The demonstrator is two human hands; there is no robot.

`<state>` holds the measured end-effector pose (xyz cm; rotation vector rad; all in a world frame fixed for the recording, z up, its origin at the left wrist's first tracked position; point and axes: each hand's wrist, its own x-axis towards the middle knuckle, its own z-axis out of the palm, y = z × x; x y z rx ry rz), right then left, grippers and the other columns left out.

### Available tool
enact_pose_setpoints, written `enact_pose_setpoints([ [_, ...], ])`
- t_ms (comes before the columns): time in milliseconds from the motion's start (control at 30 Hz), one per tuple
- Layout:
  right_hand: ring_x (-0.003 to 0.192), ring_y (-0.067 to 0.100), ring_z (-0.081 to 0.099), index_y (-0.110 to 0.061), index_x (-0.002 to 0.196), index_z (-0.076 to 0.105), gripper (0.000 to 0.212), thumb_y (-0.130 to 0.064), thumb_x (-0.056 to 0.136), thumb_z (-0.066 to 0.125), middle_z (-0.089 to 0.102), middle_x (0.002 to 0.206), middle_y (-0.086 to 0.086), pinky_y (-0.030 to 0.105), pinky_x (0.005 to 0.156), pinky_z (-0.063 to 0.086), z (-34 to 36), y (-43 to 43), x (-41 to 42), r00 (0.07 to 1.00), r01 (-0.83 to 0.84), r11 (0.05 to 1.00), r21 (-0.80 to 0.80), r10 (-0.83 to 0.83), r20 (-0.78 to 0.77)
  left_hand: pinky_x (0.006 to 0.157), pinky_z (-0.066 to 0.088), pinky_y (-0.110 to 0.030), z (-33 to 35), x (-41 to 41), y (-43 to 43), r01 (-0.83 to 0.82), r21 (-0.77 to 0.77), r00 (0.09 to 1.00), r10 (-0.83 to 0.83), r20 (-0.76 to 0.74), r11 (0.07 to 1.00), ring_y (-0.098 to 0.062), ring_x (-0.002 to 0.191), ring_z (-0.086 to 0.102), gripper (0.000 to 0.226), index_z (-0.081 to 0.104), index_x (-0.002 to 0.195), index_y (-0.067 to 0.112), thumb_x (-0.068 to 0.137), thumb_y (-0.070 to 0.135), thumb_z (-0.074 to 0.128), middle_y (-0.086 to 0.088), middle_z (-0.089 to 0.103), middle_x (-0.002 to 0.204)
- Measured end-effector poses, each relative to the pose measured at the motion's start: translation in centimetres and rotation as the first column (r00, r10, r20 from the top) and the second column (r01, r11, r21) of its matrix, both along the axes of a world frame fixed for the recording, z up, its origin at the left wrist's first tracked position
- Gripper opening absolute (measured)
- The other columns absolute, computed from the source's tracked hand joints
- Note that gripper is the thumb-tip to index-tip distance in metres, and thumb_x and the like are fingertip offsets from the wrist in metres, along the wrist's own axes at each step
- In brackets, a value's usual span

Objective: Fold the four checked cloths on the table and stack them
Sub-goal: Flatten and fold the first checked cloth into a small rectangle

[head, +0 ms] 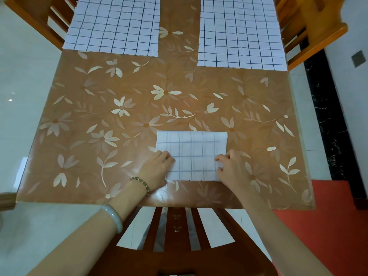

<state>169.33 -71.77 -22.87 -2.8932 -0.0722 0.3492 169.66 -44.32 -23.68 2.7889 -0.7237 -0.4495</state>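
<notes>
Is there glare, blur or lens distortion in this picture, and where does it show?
Head view: light is even and soft, shadows are faint; pale glare lies on the glossy table beside the left hand; the wide lens bows the table edges; the folded cloth shows fainter grid lines than the far left cloth and far right cloth; no strong blur.

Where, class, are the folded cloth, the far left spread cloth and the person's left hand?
folded cloth point(192, 148): head view, middle of its top layer.
far left spread cloth point(113, 26): head view, its middle.
left hand point(157, 169): head view, back of the hand.
</notes>
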Motion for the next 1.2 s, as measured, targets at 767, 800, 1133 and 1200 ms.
enact_pose_setpoints([
  [767, 0.132, 0.039, 0.042, 0.003, 0.131, 0.052, 0.052, -0.004, 0.080, 0.061, 0.047, 0.141, 0.023, 0.049, 0.111, 0.026, -3.3, 8.5, 4.5, 0.972, -0.207, 0.972, 0.107, 0.193, 0.132, 0.108, 0.025, -0.046, -2.3, 4.1, -2.1, -0.077, 0.019, 0.980, 0.072, 0.187, 0.997, -0.035, 0.128, 0.047, 0.060, 0.058, 0.117, 0.006, 0.078, 0.050, 0.046, -0.017, 0.052, 0.135],
  [800, 0.132, 0.038, 0.043, 0.002, 0.130, 0.052, 0.050, -0.007, 0.081, 0.059, 0.047, 0.140, 0.023, 0.048, 0.111, 0.026, -3.4, 8.4, 4.5, 0.972, -0.208, 0.973, 0.104, 0.194, 0.129, 0.112, 0.019, -0.048, -2.5, 4.3, -2.0, -0.071, 0.000, 0.981, 0.070, 0.183, 0.997, -0.035, 0.133, 0.041, 0.060, 0.057, 0.117, 0.005, 0.078, 0.050, 0.046, -0.018, 0.050, 0.137],
  [1133, 0.138, 0.033, 0.037, -0.003, 0.137, 0.048, 0.054, -0.025, 0.092, 0.027, 0.040, 0.147, 0.019, 0.050, 0.111, 0.027, -4.0, 9.4, 5.1, 0.949, -0.310, 0.950, 0.039, 0.307, 0.077, 0.116, 0.014, -0.043, -3.7, 3.8, -2.2, -0.125, 0.069, 0.988, 0.118, 0.101, 0.990, -0.026, 0.143, 0.026, 0.077, 0.030, 0.146, 0.003, 0.094, 0.058, 0.020, -0.014, 0.029, 0.153],
  [1200, 0.141, 0.030, 0.031, -0.006, 0.142, 0.041, 0.055, -0.031, 0.097, 0.024, 0.034, 0.151, 0.016, 0.049, 0.115, 0.025, -4.6, 9.1, 5.0, 0.944, -0.325, 0.946, -0.005, 0.325, 0.049, 0.117, 0.013, -0.044, -4.0, 3.7, -2.1, -0.129, 0.094, 0.988, 0.119, 0.099, 0.987, -0.024, 0.145, 0.021, 0.079, 0.025, 0.149, 0.005, 0.094, 0.061, 0.012, -0.012, 0.024, 0.156],
])
